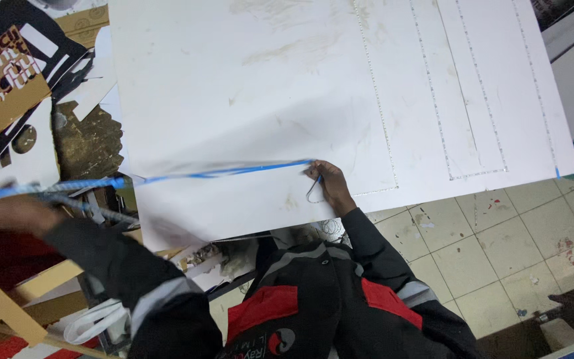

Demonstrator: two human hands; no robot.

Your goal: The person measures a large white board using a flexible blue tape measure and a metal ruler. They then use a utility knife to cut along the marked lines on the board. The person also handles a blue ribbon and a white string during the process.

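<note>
Head view shows us a large white board (247,100) that fills the upper middle of the frame and lies on the worktop. Across its lower part we see a blue strip (234,170), stretched almost level from the left of the frame to the middle. Its long axis runs left to right, and it rises a little toward the right end.

The right hand (327,185) rests on the board at the lower middle of the frame, with its fingers pressed together and pinching the right end of the strip against the white surface. The left hand (8,207) is at the far left edge and is blurred; it seems closed around the other end of the strip, but we cannot tell the fingers clearly. So the strip lies between both hands, and each hand is at one end.

On the right part of the board we see dotted lines (433,119) forming long rectangles. Printed cardboard scraps (14,73) lie at the upper left, a wooden frame (8,299) at the lower left, and the tiled floor (499,252) at the lower right.
</note>
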